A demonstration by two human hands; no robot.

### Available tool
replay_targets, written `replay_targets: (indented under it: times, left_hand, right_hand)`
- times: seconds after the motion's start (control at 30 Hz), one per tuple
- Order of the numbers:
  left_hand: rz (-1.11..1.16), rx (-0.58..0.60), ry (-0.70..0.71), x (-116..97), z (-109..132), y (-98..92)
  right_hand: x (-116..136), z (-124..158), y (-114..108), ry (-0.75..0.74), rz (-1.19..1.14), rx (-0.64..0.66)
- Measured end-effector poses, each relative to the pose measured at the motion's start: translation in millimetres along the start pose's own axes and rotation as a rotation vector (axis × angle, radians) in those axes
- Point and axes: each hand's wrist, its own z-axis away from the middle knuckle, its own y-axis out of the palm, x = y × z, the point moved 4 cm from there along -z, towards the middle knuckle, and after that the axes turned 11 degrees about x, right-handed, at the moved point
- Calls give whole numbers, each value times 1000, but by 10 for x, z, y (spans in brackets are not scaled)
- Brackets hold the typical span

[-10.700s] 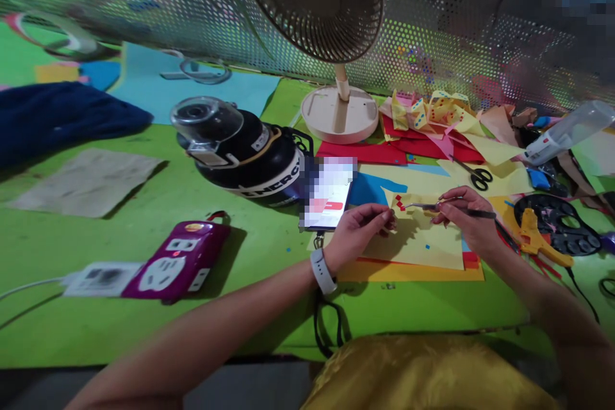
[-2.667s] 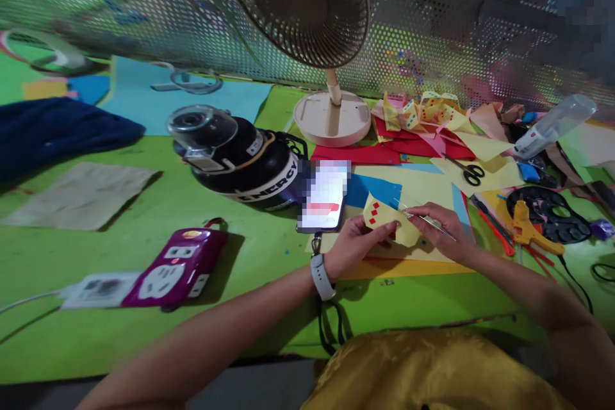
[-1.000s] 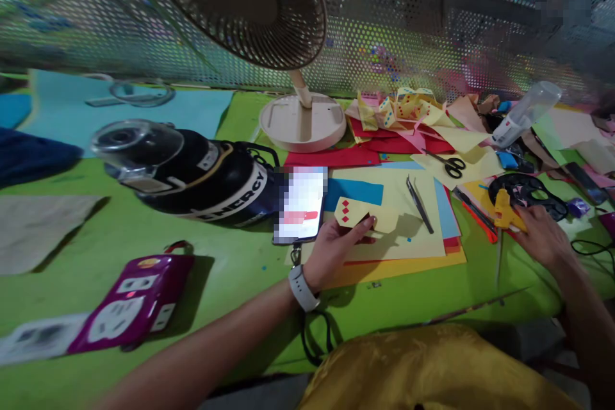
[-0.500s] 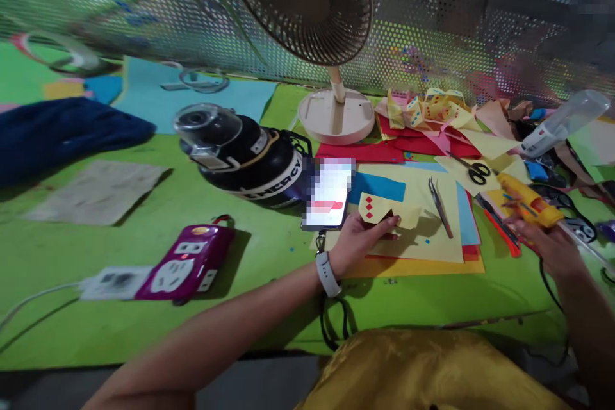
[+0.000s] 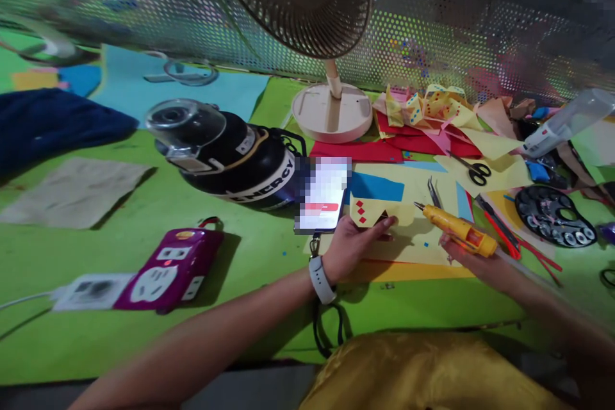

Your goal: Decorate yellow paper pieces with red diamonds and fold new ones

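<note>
Between the thumb and fingers of my left hand (image 5: 353,245) is a pale yellow paper piece (image 5: 372,212) with red diamonds and a dark triangular notch or mark. My right hand (image 5: 475,261) grips a yellow hot glue gun (image 5: 459,230), its nozzle pointing left toward that piece, a short gap apart. Under both hands lie stacked paper sheets (image 5: 408,253), pale yellow on top. A blue paper strip (image 5: 377,188) rests behind the held piece. Tweezers (image 5: 434,192) lie just beyond the glue gun, partly hidden by it. A lit phone (image 5: 325,195) sits left of the paper.
A large black bottle (image 5: 230,160) lies left of the phone, near a purple power strip (image 5: 170,269). Behind stands a fan (image 5: 331,112). Scissors (image 5: 475,170), a red cutter (image 5: 500,224), a black palette (image 5: 555,218) and paper scraps (image 5: 442,109) crowd the right.
My right hand has brought the glue gun leftward from beside the palette to over the paper sheets, uncovering the palette. My left hand keeps hold of the paper piece. The view has shifted slightly.
</note>
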Motion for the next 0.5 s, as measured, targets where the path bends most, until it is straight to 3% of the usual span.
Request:
replay_targets:
  times: [0.5]
  left_hand:
    - [-104, -15, 2, -15, 9, 11]
  right_hand:
    - [-183, -31, 83, 65, -28, 19]
